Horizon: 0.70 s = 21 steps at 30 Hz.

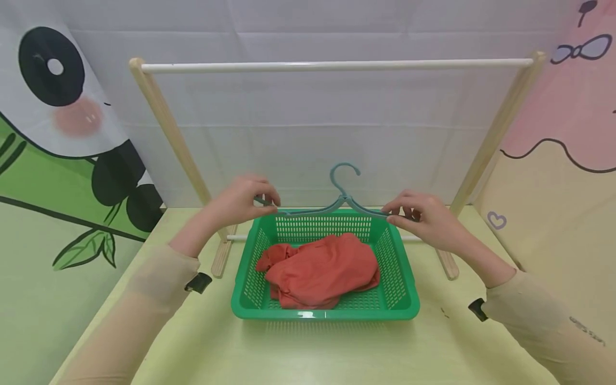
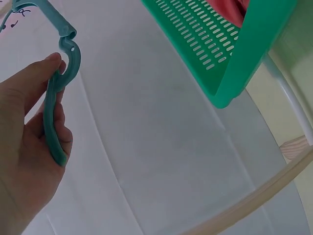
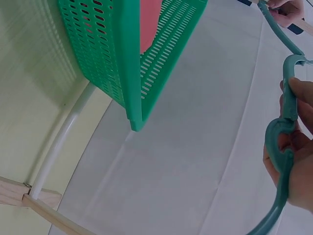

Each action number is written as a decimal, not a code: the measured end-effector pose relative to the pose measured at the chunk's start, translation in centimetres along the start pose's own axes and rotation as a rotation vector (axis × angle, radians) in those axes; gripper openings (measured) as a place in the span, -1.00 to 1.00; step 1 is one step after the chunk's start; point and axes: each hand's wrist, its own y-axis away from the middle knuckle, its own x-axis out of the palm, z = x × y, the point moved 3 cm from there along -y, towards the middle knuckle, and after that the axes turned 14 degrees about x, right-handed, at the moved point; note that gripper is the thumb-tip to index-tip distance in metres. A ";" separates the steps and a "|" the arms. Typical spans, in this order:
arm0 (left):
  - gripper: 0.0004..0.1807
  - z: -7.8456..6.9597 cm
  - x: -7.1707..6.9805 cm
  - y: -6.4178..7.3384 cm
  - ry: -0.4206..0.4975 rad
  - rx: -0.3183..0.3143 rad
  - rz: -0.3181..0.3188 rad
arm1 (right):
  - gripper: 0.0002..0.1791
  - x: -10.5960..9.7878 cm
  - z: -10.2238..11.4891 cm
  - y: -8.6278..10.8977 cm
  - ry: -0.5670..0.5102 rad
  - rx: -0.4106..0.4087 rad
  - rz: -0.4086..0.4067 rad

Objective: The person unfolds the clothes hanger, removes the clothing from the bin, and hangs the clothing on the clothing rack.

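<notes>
A teal plastic hanger (image 1: pixel 313 213) is held level over the back rim of a green basket (image 1: pixel 324 314), its hook pointing up. My left hand (image 1: pixel 247 199) grips the hanger's left arm near its end; in the left wrist view the thumb presses beside a notch while the fingers (image 2: pixel 58 132) wrap behind. At the other end my right hand (image 1: pixel 418 216) pinches the right arm between thumb and fingers, near the notch in the right wrist view. Crumpled red cloth (image 1: pixel 327 270) lies in the basket, below both hands.
Behind the basket stands a rack with a white rail (image 1: pixel 337 66) across the top and wooden posts (image 1: pixel 173 131) at each side. Its wooden feet (image 1: pixel 222 259) rest on the pale yellow table (image 1: pixel 192 342). A white sheet (image 1: pixel 289 160) hangs behind the rack.
</notes>
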 end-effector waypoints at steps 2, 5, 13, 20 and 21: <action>-0.92 0.0 0.2 0.0 0.007 -0.009 0.013 | -0.79 -0.1 0.0 0.0 -0.004 0.002 0.002; -0.94 0.0 0.3 0.0 0.033 -0.019 0.002 | -0.79 -0.2 0.0 0.0 -0.010 0.005 0.004; -0.94 0.6 0.1 0.5 0.172 -0.121 -0.221 | -0.77 -1.0 -0.4 0.2 -0.074 0.061 -0.030; -0.91 0.7 0.6 1.2 0.294 -0.221 -0.378 | -0.78 -0.5 -0.9 0.1 -0.081 0.091 -0.035; -0.90 0.7 0.7 1.3 0.300 -0.231 -0.379 | -0.78 -0.3 -1.0 0.1 -0.071 0.100 -0.028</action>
